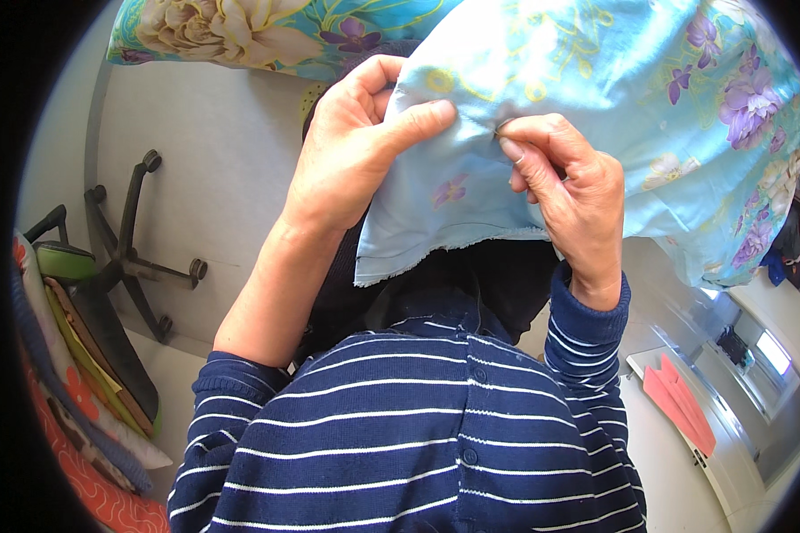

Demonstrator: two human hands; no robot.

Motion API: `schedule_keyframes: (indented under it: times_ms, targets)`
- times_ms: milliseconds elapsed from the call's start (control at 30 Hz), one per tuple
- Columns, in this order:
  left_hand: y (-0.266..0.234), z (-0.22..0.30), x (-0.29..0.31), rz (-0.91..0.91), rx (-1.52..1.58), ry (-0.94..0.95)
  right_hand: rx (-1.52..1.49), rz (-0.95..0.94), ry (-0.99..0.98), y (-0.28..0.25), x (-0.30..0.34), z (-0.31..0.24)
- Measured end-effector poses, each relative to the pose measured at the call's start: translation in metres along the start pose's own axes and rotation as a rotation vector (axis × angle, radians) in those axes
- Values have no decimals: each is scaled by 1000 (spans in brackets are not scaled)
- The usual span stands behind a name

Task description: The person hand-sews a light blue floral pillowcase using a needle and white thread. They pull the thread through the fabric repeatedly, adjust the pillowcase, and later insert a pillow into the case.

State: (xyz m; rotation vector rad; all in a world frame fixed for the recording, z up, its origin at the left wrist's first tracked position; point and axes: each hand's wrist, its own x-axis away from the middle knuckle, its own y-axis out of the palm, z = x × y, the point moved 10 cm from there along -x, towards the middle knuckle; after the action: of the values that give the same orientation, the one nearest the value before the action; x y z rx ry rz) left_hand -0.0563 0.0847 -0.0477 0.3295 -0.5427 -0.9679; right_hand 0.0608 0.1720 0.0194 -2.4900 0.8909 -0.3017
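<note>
A light blue cloth [596, 98] printed with purple and cream flowers hangs in front of me, its raw edge at the bottom. My left hand [351, 151] grips the cloth near its left edge, thumb pressed on the front. My right hand [569, 186] pinches the same cloth beside it, thumb and forefinger closed at a small point on the fabric, where something thin may sit; it is too small to tell. Both hands are raised close to the camera, about a hand's width apart. My sleeves are navy with white stripes.
An office chair with a black wheeled base [138, 258] stands at the left. Folded patterned fabrics [80, 400] pile on it. A white table with a red folded sheet [680, 400] is at the lower right. The floor [213, 133] is pale.
</note>
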Motion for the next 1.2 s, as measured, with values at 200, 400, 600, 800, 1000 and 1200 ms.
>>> schedule_keyframes:
  times_ms: [200,400,600,800,1000,1200]
  targets:
    - [3,-4,0,-84,66,-60,-56,-39,11,2,-2,6]
    - [5,-2,-4,-91,110,-29,-113,-64,-19,6,-5,10]
    - [6,-6,-3,-133,109,-86,-97,-73,-30,10,-9,9]
    - [4,-7,-4,-133,107,-85,-53,-53,-51,15,-10,6]
    - [4,-7,-3,-110,103,-64,42,27,-215,22,-8,-25]
    - [4,-4,-2,-65,55,-18,561,-56,-557,31,-7,-55]
